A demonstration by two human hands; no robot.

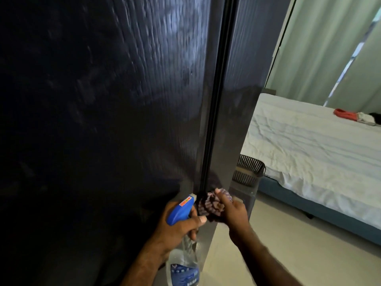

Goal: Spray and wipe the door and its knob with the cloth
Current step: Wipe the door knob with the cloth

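A tall dark door with a wood-grain face fills the left and middle of the view; its narrow edge faces me. My left hand grips the neck of a clear spray bottle with a blue trigger head. My right hand holds a bunched purple and dark cloth against the door's edge, low down. The cloth covers whatever is on the door there, so no knob shows.
Through the doorway on the right stands a bed with a white sheet, with red and white items lying on it. A dark slatted basket sits by the bed's near corner. Pale curtains hang behind. The floor is light tile.
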